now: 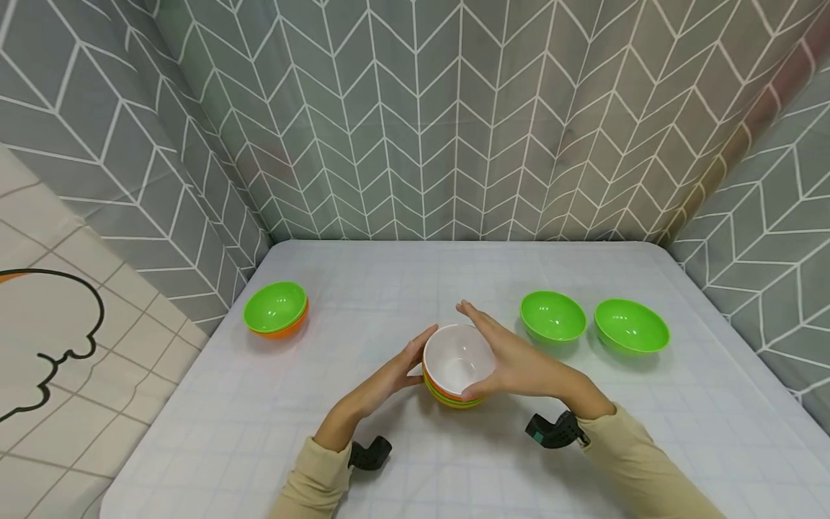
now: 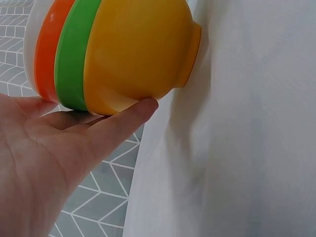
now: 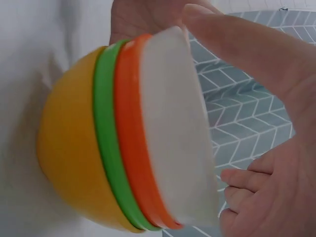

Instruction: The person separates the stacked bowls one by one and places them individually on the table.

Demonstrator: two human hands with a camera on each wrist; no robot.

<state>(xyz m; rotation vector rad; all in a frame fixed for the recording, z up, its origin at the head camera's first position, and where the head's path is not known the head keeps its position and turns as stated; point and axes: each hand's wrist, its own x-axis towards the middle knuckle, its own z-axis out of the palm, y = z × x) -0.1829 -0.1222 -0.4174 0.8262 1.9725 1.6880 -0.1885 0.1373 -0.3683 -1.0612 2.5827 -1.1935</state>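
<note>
In front of me a nested stack of bowls stands on the table: a yellow bowl point(image 2: 138, 49) outermost, then a green bowl point(image 3: 109, 133), an orange bowl point(image 3: 133, 133) and a white bowl point(image 1: 456, 357) on top. The white one sticks up out of the orange one and tilts. My left hand point(image 1: 389, 375) rests against the stack's left side, its thumb laid straight along the yellow bowl and its fingers behind. Around the white bowl's right side spreads my right hand point(image 1: 525, 364), thumb at the near rim, index finger stretched past the far rim.
At the left, a green bowl point(image 1: 275, 306) sits inside an orange bowl point(image 1: 285, 330). Two separate green bowls, one point(image 1: 552, 317) nearer and another point(image 1: 632, 326) farther right, stand side by side. A patterned curtain point(image 1: 415, 122) borders the white-covered table point(image 1: 259, 432).
</note>
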